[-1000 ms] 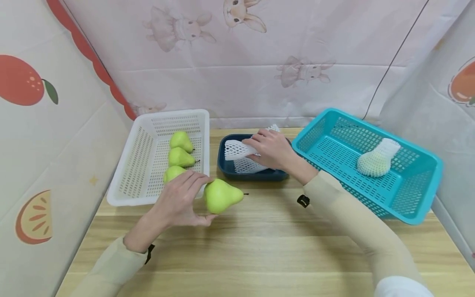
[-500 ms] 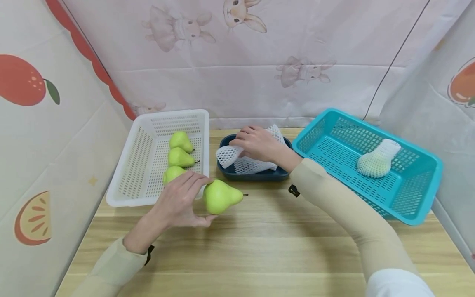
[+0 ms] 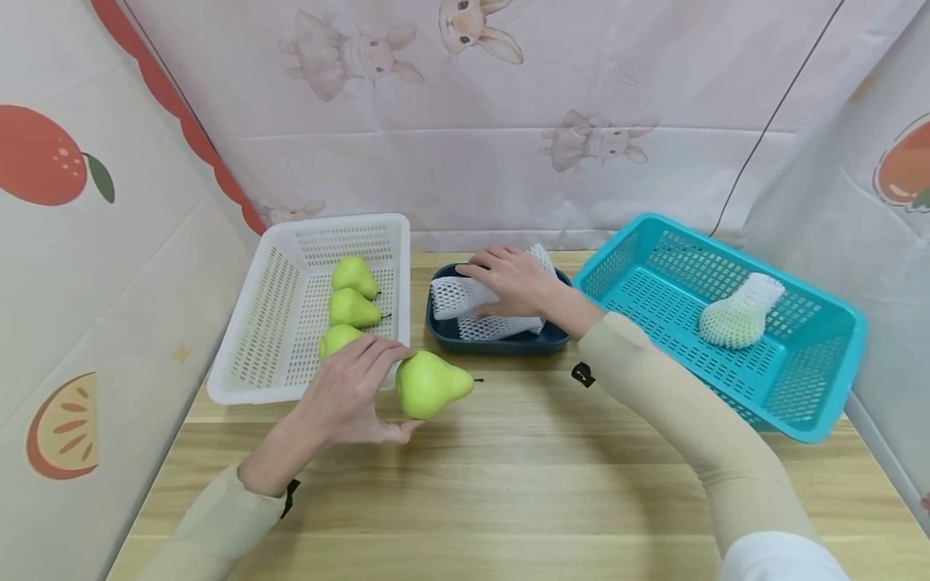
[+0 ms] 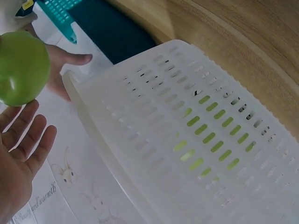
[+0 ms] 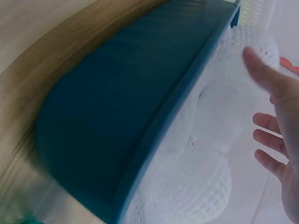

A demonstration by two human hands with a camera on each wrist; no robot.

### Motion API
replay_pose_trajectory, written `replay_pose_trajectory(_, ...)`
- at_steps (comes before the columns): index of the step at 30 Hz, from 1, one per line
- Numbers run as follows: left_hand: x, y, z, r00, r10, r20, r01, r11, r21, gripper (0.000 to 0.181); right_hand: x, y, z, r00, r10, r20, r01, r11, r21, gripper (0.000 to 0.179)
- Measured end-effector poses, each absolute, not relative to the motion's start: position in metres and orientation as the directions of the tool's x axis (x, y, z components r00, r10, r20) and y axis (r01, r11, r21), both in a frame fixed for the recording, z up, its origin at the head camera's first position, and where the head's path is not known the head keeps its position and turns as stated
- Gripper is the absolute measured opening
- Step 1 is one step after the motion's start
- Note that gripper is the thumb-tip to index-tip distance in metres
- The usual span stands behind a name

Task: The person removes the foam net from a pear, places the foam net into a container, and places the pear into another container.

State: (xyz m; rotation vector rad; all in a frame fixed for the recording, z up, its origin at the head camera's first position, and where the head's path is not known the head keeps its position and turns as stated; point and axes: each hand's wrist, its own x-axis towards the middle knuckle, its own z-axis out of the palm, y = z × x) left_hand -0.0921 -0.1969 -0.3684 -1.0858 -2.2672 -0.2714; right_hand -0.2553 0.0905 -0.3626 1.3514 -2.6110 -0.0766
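My left hand (image 3: 356,395) pinches a green pear (image 3: 430,386) between thumb and fingers, in front of the white basket's right corner. The pear's stem points right; in the left wrist view the pear (image 4: 23,67) sits against the fingertips. My right hand (image 3: 512,282) is over a dark blue tray (image 3: 501,345) that holds white foam net sleeves (image 3: 454,297). In the right wrist view the right hand (image 5: 285,121) has its fingers spread, with the thumb overlapping a foam net sleeve (image 5: 252,42). The head view hides part of the sleeves behind this hand.
On the left, a white basket (image 3: 247,323) contains several green pears (image 3: 353,276). A turquoise basket (image 3: 625,331) at the right holds one pear in a foam net (image 3: 737,315). Printed curtains (image 3: 465,177) hang behind and beside the wooden table (image 3: 508,492).
My right hand first moves left over the tray with a foam net sleeve, then shifts slightly back right, its fingers now spread. My left hand stays nearly still with the pear.
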Motion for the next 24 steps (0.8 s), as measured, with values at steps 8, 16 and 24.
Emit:
replay_pose_trajectory(8,-0.092,-0.198,-0.365,-0.490,0.641,0.591,0.757,0.649,-0.077,0.090,-0.239,0.108,-0.362,-0.579,-0.781,0.234,-0.789,0.609,0.082,0.087)
replay_pose_trajectory(16,-0.095,-0.202,-0.359,-0.503,0.652,0.568,0.753,0.653,-0.082,0.090,-0.218,0.125,-0.369,-0.581,-0.738,0.345,-0.774,0.631,0.047,0.086)
replay_pose_trajectory(24,-0.101,-0.213,-0.351,-0.498,0.663,0.559,0.759,0.645,-0.089,0.090,-0.193,0.145,-0.383,-0.566,-0.675,0.474,-0.753,0.658,0.037,0.088)
